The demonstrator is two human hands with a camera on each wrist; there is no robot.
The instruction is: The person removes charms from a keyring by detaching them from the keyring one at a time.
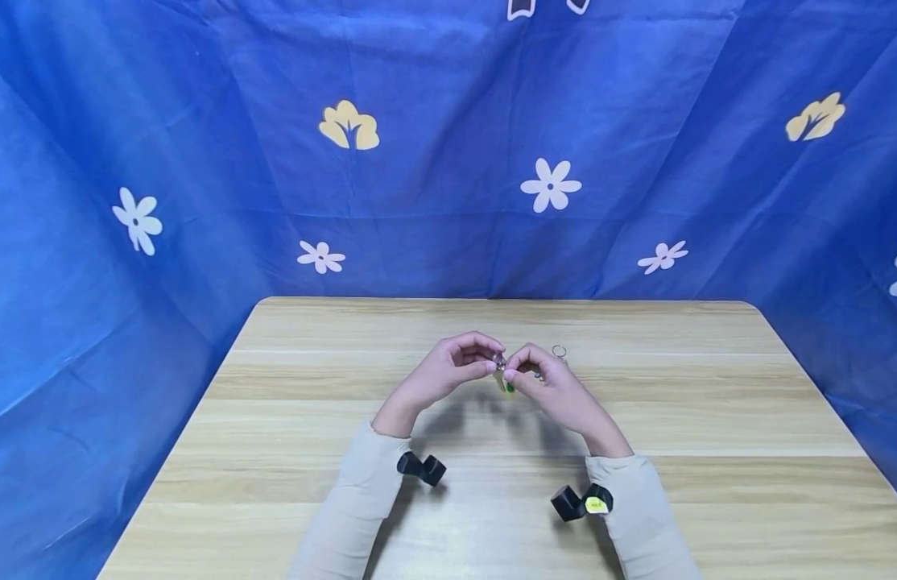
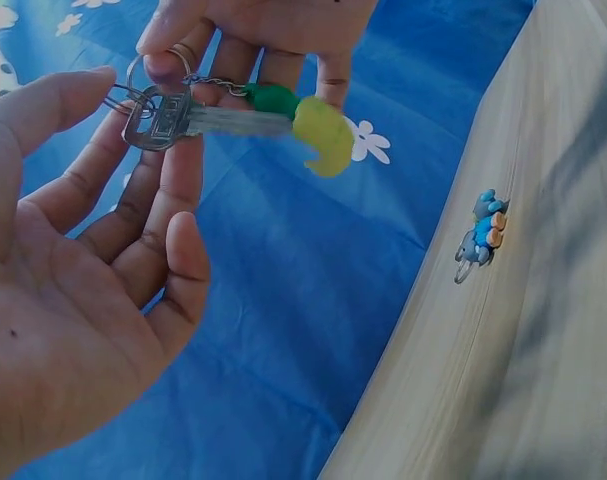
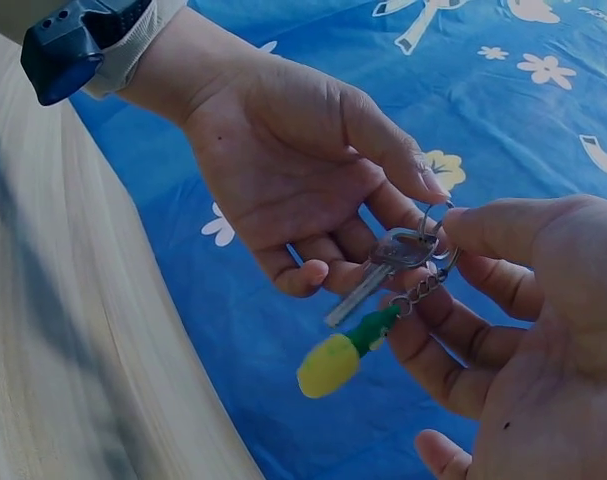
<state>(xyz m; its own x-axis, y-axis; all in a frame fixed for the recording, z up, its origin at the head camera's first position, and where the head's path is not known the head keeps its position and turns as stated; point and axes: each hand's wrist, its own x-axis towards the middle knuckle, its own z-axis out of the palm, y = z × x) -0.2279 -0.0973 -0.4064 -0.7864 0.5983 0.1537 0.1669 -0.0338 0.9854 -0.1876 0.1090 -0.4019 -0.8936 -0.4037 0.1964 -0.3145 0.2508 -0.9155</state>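
Observation:
Above the table, my left hand (image 1: 448, 370) and right hand (image 1: 553, 391) meet at a silver key (image 3: 358, 298). In the left wrist view, the left thumb and forefinger pinch thin metal loops by the key's head. The right thumb and finger pinch a key ring (image 2: 189, 62). A short chain (image 3: 423, 288) joins that ring to a green-and-yellow charm (image 3: 328, 366), which hangs beside the key's blade. Whether the key is threaded on the right hand's ring cannot be told; fingers partly cover the loops.
On the wooden table (image 1: 274, 451) lies another keychain, a small blue-and-grey figure (image 2: 489, 225) with a metal ring (image 1: 560, 351), partly behind the right hand in the head view. A blue patterned cloth (image 1: 434, 201) hangs behind the table's far edge.

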